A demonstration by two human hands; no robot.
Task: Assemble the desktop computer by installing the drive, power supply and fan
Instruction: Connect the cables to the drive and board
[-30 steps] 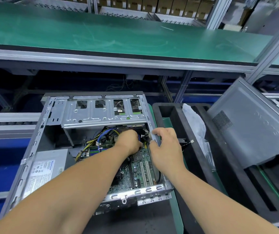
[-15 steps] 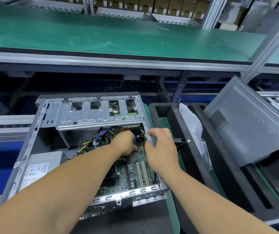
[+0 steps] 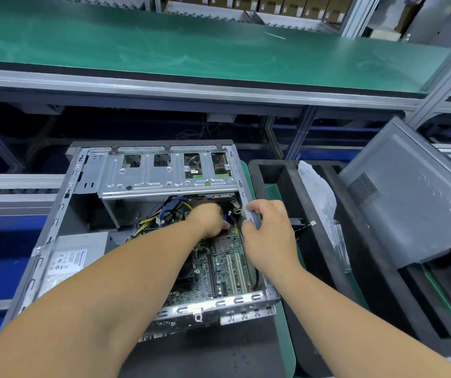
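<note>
An open grey sheet-metal desktop computer case [image 3: 63, 203] lies on its side on a dark mat, its inside facing up. The person's left hand [image 3: 209, 218] reaches deep into the case just below the silver perforated drive cage [image 3: 164, 175], its fingers curled down among the blue and yellow cable bundle [image 3: 169, 211]; whether they pinch anything cannot be told, since the fingertips are hidden. The right hand [image 3: 269, 233] grips the case's right side rail, thumb on the inner face and fingers curled over the outer edge, pressed together. The green motherboard [image 3: 227, 271] with its white expansion slots lies on the case floor between the two forearms. The silver boxed power supply with a white label [image 3: 69, 261] sits in the case's near left corner. Right of the case stands a black foam tray [image 3: 314, 268] holding a clear plastic bag [image 3: 318, 195], and a grey metal side panel [image 3: 410, 192] leans tilted over the tray's right part
</note>
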